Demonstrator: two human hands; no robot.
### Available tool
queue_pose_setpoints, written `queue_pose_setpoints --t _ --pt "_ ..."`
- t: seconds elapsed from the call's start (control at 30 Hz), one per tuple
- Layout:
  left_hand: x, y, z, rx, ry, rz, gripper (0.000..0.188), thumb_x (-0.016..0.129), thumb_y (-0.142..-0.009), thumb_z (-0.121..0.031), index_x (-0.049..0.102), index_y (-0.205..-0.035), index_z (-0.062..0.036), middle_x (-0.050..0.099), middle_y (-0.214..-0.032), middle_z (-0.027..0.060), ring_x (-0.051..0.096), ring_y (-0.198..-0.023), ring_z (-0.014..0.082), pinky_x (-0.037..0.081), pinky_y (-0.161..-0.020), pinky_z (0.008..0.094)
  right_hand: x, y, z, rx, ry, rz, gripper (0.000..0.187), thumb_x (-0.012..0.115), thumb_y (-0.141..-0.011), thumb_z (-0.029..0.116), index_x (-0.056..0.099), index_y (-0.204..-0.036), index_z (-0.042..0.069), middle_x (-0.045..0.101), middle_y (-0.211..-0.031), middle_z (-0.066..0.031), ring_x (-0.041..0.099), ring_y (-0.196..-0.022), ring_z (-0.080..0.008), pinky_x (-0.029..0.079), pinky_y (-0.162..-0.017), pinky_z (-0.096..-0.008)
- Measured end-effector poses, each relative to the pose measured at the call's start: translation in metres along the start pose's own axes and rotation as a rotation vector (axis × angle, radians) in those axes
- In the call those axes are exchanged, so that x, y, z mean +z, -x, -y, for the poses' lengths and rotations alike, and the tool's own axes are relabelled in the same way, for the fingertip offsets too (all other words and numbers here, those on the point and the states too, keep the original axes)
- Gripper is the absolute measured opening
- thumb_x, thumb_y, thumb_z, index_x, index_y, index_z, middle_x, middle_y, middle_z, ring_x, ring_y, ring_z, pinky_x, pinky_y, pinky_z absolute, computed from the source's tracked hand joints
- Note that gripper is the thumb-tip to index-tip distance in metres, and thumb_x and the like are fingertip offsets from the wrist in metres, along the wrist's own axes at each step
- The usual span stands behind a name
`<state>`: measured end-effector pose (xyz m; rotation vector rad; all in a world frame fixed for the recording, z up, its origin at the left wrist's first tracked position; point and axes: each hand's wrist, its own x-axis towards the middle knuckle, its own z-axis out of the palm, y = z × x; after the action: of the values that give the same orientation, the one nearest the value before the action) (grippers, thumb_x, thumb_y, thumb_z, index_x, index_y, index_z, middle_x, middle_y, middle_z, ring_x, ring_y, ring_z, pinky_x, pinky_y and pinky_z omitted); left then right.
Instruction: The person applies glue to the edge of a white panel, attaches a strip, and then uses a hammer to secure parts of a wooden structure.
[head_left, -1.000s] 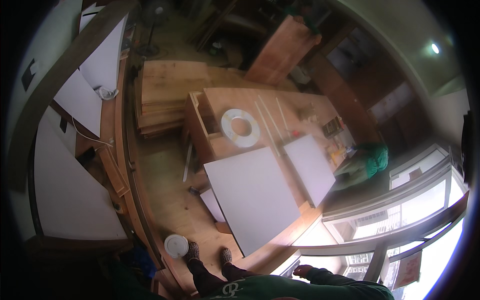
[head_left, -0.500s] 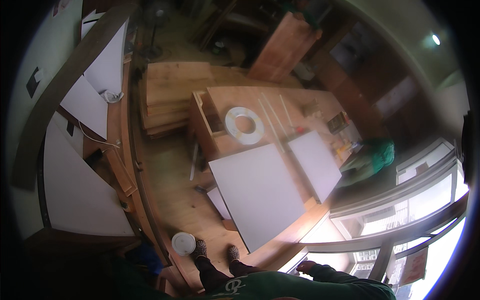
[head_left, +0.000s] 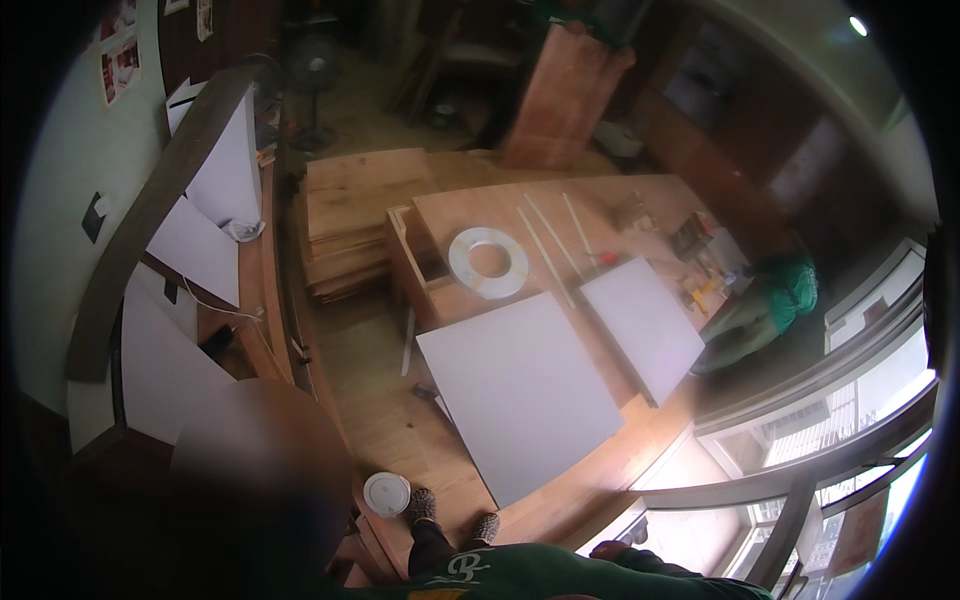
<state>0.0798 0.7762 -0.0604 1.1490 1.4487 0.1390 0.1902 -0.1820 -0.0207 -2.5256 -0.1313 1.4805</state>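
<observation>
Close to the camera at lower left is a large blurred brownish shape, which seems to be my left hand (head_left: pixel 285 430); its fingers are smeared, and I cannot make out anything in it. At the lower edge, my right hand (head_left: pixel 608 550) hangs low by my green sleeve, near the window sill; its fingers are too small to read. In front of me a large white panel (head_left: pixel 520 400) lies tilted over the near end of the wooden workbench (head_left: pixel 450 195). Farther right is a smaller white panel (head_left: pixel 645 330). A flat white ring-shaped roll (head_left: pixel 462 270) rests behind the large panel.
A white lidded bucket (head_left: pixel 386 494) stands beside my feet. Stacked wooden boards (head_left: pixel 350 200) lie at far left. A co-worker in green (head_left: pixel 795 290) bends at the bench's right; another person holds up a wooden panel (head_left: pixel 565 95) at the back. Windows (head_left: pixel 790 430) line the right.
The blurred shape has come up into view at lower left. My view has shifted, so the scene sits slightly farther right. My right hand appears lower and less visible.
</observation>
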Motion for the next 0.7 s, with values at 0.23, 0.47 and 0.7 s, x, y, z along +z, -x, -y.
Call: queue_pose_setpoints --t 0.23,0.47,0.7 --pt "-0.067 0.085 -0.035 0.118 0.024 -0.004 0.028 0.082 -0.081 -0.015 0.075 -0.106 -0.0035 0.072 -0.108 0.0142 0.067 -0.101 0.0284 0.057 -0.085 0.0447 0.007 -0.009 0.025 -0.034 -0.258 0.011 0.048 0.07 -0.086 0.052 0.075 -0.108 0.009 0.076 -0.094 -0.0144 0.073 -0.088 -0.0284 0.057 -0.084 -0.0419" --pt "-0.063 0.153 -0.066 0.174 -0.398 -0.059 0.034 0.085 -0.078 -0.022 0.077 -0.104 -0.0021 0.074 -0.108 0.0149 0.07 -0.099 0.0241 0.056 -0.088 0.0389 0.011 -0.039 -0.014 -0.123 -0.406 -0.05 0.049 0.06 -0.094 0.052 0.072 -0.117 0.011 0.069 -0.117 -0.0144 0.064 -0.111 -0.0276 0.05 -0.095 -0.041" --pt "0.055 0.258 -0.076 0.137 -1.576 -0.04 0.054 0.062 -0.089 -0.056 0.069 -0.128 -0.0193 0.068 -0.132 0.0084 0.065 -0.12 0.0296 0.051 -0.099 0.0399 -0.034 -0.007 -0.004 -0.17 0.175 -0.055 0.025 0.053 -0.096 0.032 0.068 -0.107 0.016 0.073 -0.106 -0.0142 0.07 -0.098 -0.0333 0.055 -0.084 -0.0477"
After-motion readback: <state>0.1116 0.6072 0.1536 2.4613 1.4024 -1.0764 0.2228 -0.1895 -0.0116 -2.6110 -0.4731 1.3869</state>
